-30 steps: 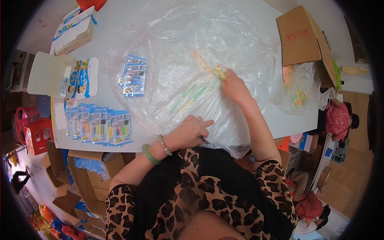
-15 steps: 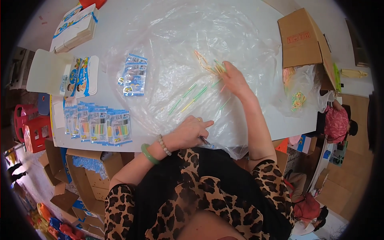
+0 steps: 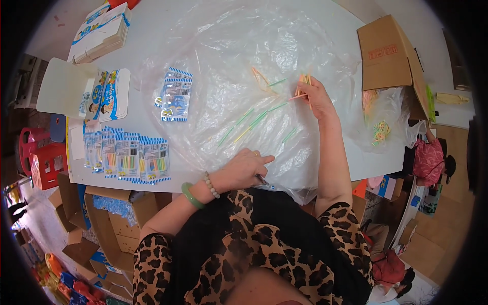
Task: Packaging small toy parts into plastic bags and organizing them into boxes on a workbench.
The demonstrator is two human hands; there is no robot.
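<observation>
Thin coloured sticks [image 3: 301,87], mostly orange and yellow, are pinched in a small bunch by my right hand [image 3: 319,99], which is raised over the clear plastic sheet [image 3: 229,46]. Left of it lie loose green and yellow sticks [image 3: 249,127] and a few crossed orange ones [image 3: 260,79]. My left hand [image 3: 248,168] is at the table's near edge, index finger stretched to the right. Under its fingers shows a small blue-and-clear packet [image 3: 267,186], largely hidden by the hand.
Flat blue packets [image 3: 177,96] lie on the sheet's left side. Filled packets of sticks [image 3: 127,157] overlap in a row at front left, below an open white box [image 3: 122,94]. At right a cardboard box [image 3: 384,53] stands by a bag of sticks [image 3: 381,132].
My right hand has moved right, away from the loose sticks, with a bunch in its fingers. Some green sticks now lie apart where it was. My left hand has barely moved.
</observation>
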